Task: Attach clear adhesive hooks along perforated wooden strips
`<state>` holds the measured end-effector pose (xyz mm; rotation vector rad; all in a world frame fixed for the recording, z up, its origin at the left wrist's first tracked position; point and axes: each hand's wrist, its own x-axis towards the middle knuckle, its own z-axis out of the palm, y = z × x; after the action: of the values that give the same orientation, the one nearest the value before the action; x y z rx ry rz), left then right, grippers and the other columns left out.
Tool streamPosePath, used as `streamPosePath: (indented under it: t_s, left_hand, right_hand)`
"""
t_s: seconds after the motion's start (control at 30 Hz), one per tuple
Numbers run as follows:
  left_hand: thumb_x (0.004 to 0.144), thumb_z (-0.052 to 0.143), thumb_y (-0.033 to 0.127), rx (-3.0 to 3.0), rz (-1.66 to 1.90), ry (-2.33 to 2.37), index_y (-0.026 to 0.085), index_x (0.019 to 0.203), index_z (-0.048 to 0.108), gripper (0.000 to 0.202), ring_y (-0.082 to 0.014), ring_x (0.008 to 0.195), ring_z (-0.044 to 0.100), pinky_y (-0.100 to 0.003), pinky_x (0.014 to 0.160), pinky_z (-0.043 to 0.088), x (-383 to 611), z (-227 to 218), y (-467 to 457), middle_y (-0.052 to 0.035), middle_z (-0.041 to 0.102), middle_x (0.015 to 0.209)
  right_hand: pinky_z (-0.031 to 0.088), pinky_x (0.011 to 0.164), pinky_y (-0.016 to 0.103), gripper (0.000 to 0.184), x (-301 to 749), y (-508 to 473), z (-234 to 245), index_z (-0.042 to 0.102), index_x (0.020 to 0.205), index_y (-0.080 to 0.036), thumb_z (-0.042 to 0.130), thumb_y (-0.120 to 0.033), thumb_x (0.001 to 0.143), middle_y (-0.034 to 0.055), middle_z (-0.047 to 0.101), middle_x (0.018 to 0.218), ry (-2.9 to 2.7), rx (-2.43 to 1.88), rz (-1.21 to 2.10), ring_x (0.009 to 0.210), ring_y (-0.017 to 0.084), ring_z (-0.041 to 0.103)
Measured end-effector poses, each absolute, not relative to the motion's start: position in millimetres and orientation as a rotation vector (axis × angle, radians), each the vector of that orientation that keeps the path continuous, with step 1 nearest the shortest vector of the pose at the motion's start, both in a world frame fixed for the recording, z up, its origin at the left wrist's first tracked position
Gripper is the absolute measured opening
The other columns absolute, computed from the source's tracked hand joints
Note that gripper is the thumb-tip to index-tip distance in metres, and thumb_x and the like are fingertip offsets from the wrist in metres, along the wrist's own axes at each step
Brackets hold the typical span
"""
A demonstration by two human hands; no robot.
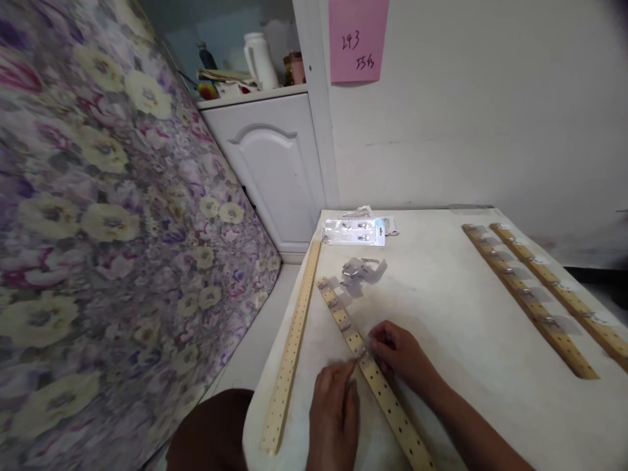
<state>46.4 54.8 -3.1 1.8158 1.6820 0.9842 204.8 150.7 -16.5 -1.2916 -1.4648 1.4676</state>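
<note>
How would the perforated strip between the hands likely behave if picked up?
The perforated strip would probably stay stiff, since it runs straight without sagging. It is likely light for its length, being narrow and full of holes. The fittings toward its far end might make that end slightly heavier.

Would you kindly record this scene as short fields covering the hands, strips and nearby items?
Left hand: fingertip at left edge of middle strip
Right hand: fingers at a fitting on that strip
Middle strip: perforated, fittings along far part
Left strip: perforated, no fittings visible
Right strips: two, carrying fittings
Loose pieces: beside middle strip's far end
Packaging: near table's far edge
Wall: pink note
</note>
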Motion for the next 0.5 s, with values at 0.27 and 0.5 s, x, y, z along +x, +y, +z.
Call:
streamPosePath:
  t_s: [0.27, 0.5]
  left_hand:
    - [0.090, 0.042, 0.017, 1.984, 0.929, 1.686, 0.020, 0.131, 0.046, 0.042, -0.0220, 0.103, 0.052, -0.040, 0.088, 0.048, 44.5, -17.9, 53.7, -0.0117, 0.055, 0.113]
    - [0.085, 0.040, 0.009, 2.094, 0.935, 1.665, 0.018, 0.133, 0.044, 0.049, -0.0231, 0.103, 0.052, -0.042, 0.086, 0.049, 42.5, -22.0, 55.8, -0.0138, 0.055, 0.114]
  right_hand:
    - [0.039, 0.040, 0.019, 0.008, 204.8, 149.3, -12.6, 0.053, 0.080, -0.019, 0.051, -0.014, 0.074, -0.0073, 0.052, 0.059, -1.472, -1.338, 1.457, 0.040, 0.008, 0.052]
    - [0.043, 0.043, 0.020, 0.008, 205.0, 147.4, -12.5, 0.053, 0.083, -0.019, 0.051, -0.016, 0.075, -0.0060, 0.054, 0.060, -1.459, -1.367, 1.449, 0.043, 0.009, 0.054]
